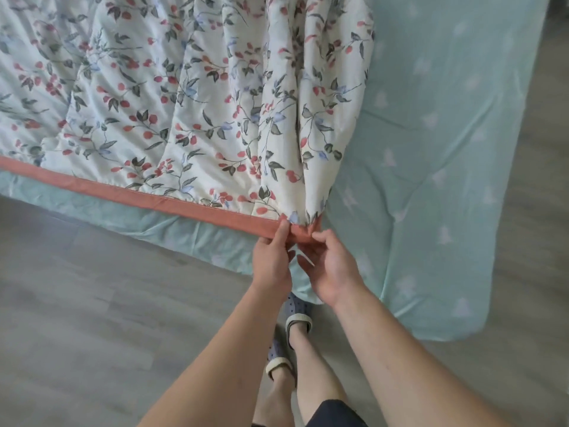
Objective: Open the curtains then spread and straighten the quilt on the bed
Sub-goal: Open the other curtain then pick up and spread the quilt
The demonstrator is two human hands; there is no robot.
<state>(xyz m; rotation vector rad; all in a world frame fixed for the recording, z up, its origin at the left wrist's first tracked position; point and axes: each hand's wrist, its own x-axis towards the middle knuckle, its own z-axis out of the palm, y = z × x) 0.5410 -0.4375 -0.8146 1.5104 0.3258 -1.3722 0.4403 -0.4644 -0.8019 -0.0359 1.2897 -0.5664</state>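
**Both hands on the quilt's corner at the foot of the bed**

From my remote seat I see the left hand [272,257] pinching the orange border [172,202] of the quilt [184,97] between thumb and fingers, right where the border nears the corner. The right hand [331,269] sits just beside it, fingers curled up onto the same border at the bunched corner — it grips the cloth too, though I cannot make out how much fabric it has. The two hands are nearly touching.

Outward from the grip, the quilt fans away in deep folds that all run toward the pinched corner. It is white with red berries, grey-green leaves and small blue flowers. Its bordered edge runs left from my hands in a fairly straight line along the side of the bed, with a strip of mint-green sheet [437,180] showing under it. The quilt covers the left and middle of the bed; the right part of the mattress lies bare under the sheet, which carries a pale leaf print and a few creases.

Below the hands, two feet in grey dotted slippers [297,315] with cream straps stand on the grey wood-look floor [77,303] — close to the bed's edge. A dark hem of shorts [334,414] shows at the bottom of the view.
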